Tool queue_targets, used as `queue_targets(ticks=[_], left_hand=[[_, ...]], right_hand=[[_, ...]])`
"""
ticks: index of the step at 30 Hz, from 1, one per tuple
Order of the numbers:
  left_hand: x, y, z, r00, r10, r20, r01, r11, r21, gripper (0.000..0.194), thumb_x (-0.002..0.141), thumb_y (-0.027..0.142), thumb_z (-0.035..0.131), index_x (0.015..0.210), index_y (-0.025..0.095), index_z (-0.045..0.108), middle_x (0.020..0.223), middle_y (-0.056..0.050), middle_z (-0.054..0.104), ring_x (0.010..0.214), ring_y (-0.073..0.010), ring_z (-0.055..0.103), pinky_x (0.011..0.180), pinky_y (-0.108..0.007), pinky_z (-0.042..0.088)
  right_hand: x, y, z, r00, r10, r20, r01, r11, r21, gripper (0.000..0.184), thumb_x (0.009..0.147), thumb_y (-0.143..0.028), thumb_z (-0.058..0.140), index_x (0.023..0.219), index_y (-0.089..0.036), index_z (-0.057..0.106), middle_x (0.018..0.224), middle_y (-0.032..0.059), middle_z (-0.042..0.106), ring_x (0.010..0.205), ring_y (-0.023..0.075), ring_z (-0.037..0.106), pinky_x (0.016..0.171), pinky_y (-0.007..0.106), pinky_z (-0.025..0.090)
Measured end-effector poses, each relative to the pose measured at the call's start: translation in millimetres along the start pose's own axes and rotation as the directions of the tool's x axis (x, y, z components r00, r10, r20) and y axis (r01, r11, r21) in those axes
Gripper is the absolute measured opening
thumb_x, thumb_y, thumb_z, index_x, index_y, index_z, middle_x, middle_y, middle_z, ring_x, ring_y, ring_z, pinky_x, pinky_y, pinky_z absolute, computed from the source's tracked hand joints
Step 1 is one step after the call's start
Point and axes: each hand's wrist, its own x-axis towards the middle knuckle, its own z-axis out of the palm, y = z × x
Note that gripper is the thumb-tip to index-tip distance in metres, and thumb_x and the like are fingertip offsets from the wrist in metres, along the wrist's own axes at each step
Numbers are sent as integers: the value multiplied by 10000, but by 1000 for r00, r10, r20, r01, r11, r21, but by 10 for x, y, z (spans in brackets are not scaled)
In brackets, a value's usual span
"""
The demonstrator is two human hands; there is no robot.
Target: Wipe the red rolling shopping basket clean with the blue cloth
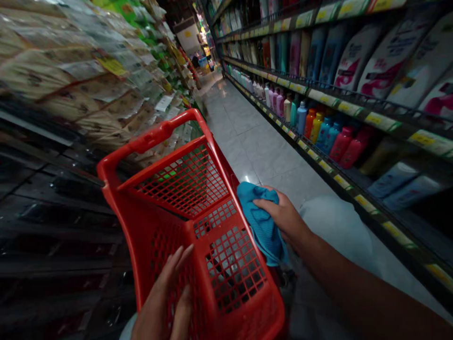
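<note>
Blue cloth (264, 222) clenched in right hand (279, 215) by red shopping basket (152, 137); left hand (159, 302) open.

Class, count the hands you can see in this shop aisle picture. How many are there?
2. The left hand is against the mesh of the red basket, low in the view; the right hand holds a blue cloth beside the basket.

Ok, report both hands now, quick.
Left hand: open, fingers spread beside the mesh wall of the red plastic shopping cart, not gripping.
Right hand: closed, holding a blue cloth.
</note>
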Motion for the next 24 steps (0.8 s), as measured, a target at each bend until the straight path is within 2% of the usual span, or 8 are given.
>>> queue_targets(ticks=[4, 9, 12, 15, 17, 19, 22, 24], left_hand=[[691, 604, 434, 984, -90, 154, 143, 917, -372, 672, 956, 566, 524, 1557, 321, 351, 1602, -62, 461, 1483, -255, 439, 1240, -481, 359], [1006, 799, 1024, 949, -237, 208, 314, 765, -562, 770, 945, 578, 550, 1593, 277, 263, 1638, -61, 404, 1524, -242, 368, 1270, -424, 302], [940, 765, 1072, 890, -379, 254, 449, 635, -629, 824, 921, 546, 601, 1609, 342, 197, 1606, -27, 456, 1458, -244, 474, 1223, -409, 394], [875, 711, 1005, 819, -510, 263, 546, 553, -630, 887, 870, 604, 644, 1607, 366, 212, 1563, -11, 513, 1412, -251, 531, 1221, -393, 395], [848, 692, 977, 798, -555, 234, 563, 550, -616, 891, 849, 652, 648, 1596, 360, 262, 1539, -3, 539, 1411, -254, 532, 1233, -381, 372], [822, 693, 975, 787, -574, 225, 574, 548, -609, 862, 852, 670, 633, 1584, 368, 294, 1553, 14, 522, 1424, -256, 516, 1218, -374, 396], [780, 712, 982, 774, -589, 233, 593, 544, -594, 771, 906, 650, 565, 1581, 402, 286, 1591, 50, 477, 1449, -244, 485, 1197, -358, 429], [759, 707, 973, 784, -572, 243, 590, 562, -579, 702, 952, 618, 503, 1584, 423, 266, 1576, 66, 497, 1429, -234, 509, 1223, -365, 400]], right_hand=[[213, 280, 149, 973, -231, 1, 230, 970, -74, 263, 691, -286, 672, 945, -221, 691, 925, 10, 746, 878, 186, 686, 903, 323, 537], [193, 1145, 72, 965, 206, -160, -227, 966, -127, 102, 762, -231, 584, 857, -215, 618, 783, 18, 702, 754, 208, 678, 742, 323, 551], [28, 1213, 121, 928, 318, -196, -356, 912, -203, 89, 754, -156, 572, 813, -220, 593, 765, 18, 681, 761, 216, 677, 738, 329, 553], [-237, 877, 284, 994, -4, -111, -20, 977, -210, 278, 732, -95, 574, 974, -221, 629, 997, 49, 714, 979, 208, 681, 938, 338, 537], [-388, 673, 367, 963, -269, 23, 269, 953, -137, 334, 774, -106, 571, 1081, -228, 617, 1102, 64, 696, 1051, 189, 660, 990, 319, 520], [-455, 681, 371, 933, -351, 78, 358, 930, -90, 306, 808, -118, 548, 1087, -226, 613, 1101, 66, 692, 1045, 182, 657, 993, 312, 520], [-408, 1127, 266, 987, -102, -124, 83, 986, -145, 298, 783, -123, 499, 1036, -222, 623, 973, 51, 710, 954, 201, 675, 954, 347, 539], [-315, 1466, 208, 957, 129, -262, -178, 969, -174, 273, 756, -132, 490, 973, -224, 628, 858, 38, 700, 873, 220, 674, 910, 372, 549]])
